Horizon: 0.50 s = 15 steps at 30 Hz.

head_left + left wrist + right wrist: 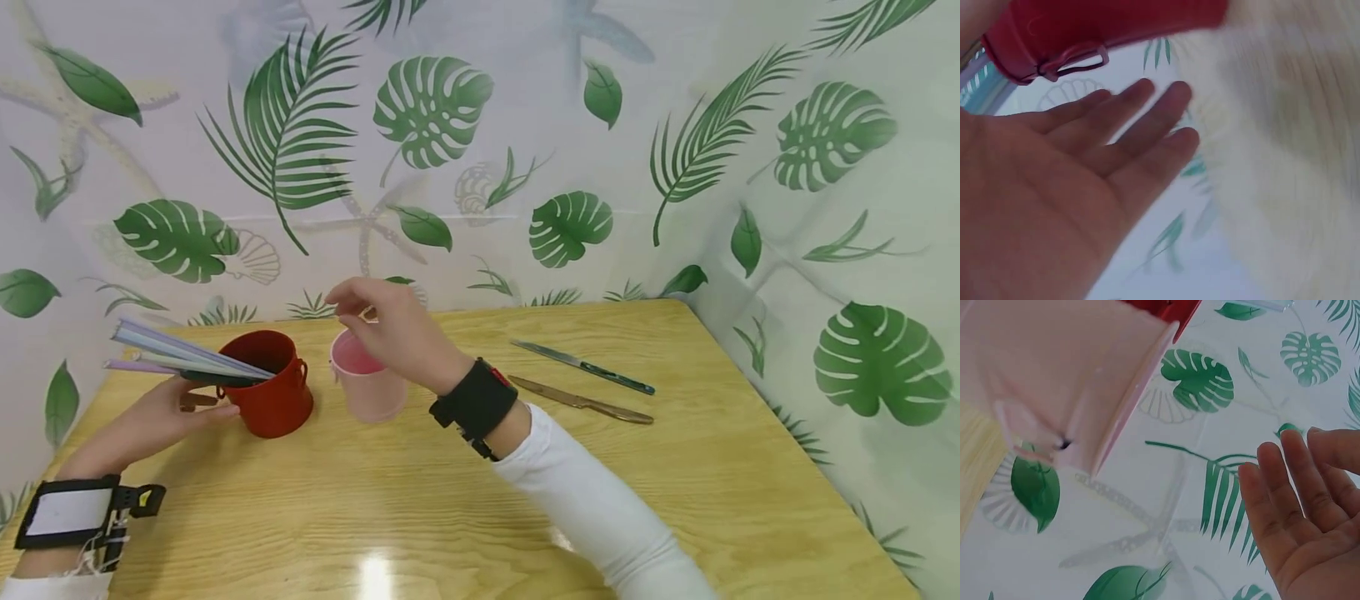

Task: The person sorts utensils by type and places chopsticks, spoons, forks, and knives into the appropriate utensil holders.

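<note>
A red bucket (279,408) stands at the left of the table, holding several long pale blue and lilac sticks (191,350) that lean out to the left. Beside it is my left hand (157,421), thumb near the bucket's side; in the left wrist view its fingers (1147,134) are extended, palm showing, below the bucket's wire handle (1079,59). Just right of the red bucket stands a pink bucket (375,398). My right hand (401,333) hovers over its rim with loosely bent fingers (1297,494) and nothing in them.
Two knives lie on the right part of the wooden table (420,508): one with a dark green handle (617,380), the other copper-coloured (581,402). A leaf-patterned cloth (465,167) hangs behind the table and along its right side.
</note>
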Available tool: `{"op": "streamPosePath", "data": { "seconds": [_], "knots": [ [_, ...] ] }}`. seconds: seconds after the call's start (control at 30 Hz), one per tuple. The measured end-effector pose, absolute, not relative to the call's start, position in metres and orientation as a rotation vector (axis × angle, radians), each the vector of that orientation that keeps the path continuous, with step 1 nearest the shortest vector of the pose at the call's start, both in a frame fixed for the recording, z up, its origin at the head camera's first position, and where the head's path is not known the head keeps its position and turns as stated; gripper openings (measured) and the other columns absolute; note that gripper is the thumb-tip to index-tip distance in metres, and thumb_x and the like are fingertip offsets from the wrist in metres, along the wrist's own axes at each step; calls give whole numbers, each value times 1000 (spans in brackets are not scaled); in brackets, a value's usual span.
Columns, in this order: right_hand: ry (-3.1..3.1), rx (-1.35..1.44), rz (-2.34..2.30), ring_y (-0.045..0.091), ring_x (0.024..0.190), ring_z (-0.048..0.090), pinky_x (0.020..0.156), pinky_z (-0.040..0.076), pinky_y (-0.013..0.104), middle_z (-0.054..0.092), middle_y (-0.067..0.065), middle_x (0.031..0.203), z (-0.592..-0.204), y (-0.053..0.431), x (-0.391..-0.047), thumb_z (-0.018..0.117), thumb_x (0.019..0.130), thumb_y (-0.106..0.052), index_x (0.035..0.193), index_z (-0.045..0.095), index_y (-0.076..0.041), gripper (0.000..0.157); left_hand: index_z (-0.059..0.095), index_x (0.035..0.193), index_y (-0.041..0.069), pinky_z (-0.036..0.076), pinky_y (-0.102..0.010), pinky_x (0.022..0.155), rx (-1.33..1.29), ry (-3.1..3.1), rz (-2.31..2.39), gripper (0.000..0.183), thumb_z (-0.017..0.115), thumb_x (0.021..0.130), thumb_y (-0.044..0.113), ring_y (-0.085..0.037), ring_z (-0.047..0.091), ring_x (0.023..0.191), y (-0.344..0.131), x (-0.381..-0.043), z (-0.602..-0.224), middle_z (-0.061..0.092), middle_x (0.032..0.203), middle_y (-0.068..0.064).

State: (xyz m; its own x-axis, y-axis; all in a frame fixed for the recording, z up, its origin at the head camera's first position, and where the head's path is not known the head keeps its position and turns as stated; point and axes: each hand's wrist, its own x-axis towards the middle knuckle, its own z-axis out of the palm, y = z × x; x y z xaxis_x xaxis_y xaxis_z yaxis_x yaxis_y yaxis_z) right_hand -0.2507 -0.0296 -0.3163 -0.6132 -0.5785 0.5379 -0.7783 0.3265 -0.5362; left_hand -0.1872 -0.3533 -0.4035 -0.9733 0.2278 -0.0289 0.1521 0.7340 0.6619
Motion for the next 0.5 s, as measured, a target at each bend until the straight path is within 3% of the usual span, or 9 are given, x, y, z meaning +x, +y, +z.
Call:
{"op": "streamPosePath", "data": {
  "seconds": [0.1, 0.2, 0.33, 0.43, 0.5],
  "knots": [
    [-2325, 1195, 1178, 12, 94, 65, 84, 58, 28, 73, 8, 105, -319, -19, -254, 67, 90, 0, 114, 67, -4, 24, 37, 138, -17, 52, -65, 85, 279, 2861, 838, 81, 64, 92, 43, -56, 54, 110, -353, -176, -400, 49, 131, -43],
    [-2299, 1168, 1177, 12, 94, 65, 83, 59, 30, 73, 10, 104, -321, -9, -258, 68, 89, 0, 113, 67, -3, 24, 54, 120, -18, 56, -60, 77, 251, 2884, 635, 70, 68, 89, 42, -49, 63, 94, -346, -165, -392, 64, 110, -39],
    [-2281, 1161, 1167, 12, 92, 65, 81, 60, 32, 73, 9, 102, -324, 1, -261, 68, 89, -1, 112, 67, -4, 23, 69, 87, -3, 57, -44, 59, 248, 2959, 475, 35, 74, 84, 31, -24, 61, 65, -328, -150, -375, 70, 74, -11],
    [-2279, 1147, 1171, 12, 92, 65, 80, 60, 33, 72, 8, 101, -325, 6, -263, 69, 89, -1, 110, 67, -4, 22, 70, 83, 8, 54, -37, 56, 310, 3001, 525, 19, 75, 84, 27, -15, 57, 62, -303, -139, -357, 69, 71, 0],
    [-2281, 1135, 1173, 12, 92, 65, 80, 60, 35, 73, 8, 101, -326, 10, -265, 69, 89, -2, 110, 68, -5, 21, 71, 90, 9, 58, -40, 61, 366, 3020, 687, 17, 75, 85, 25, -16, 62, 68, -283, -137, -346, 72, 78, -3]
  ]
}}
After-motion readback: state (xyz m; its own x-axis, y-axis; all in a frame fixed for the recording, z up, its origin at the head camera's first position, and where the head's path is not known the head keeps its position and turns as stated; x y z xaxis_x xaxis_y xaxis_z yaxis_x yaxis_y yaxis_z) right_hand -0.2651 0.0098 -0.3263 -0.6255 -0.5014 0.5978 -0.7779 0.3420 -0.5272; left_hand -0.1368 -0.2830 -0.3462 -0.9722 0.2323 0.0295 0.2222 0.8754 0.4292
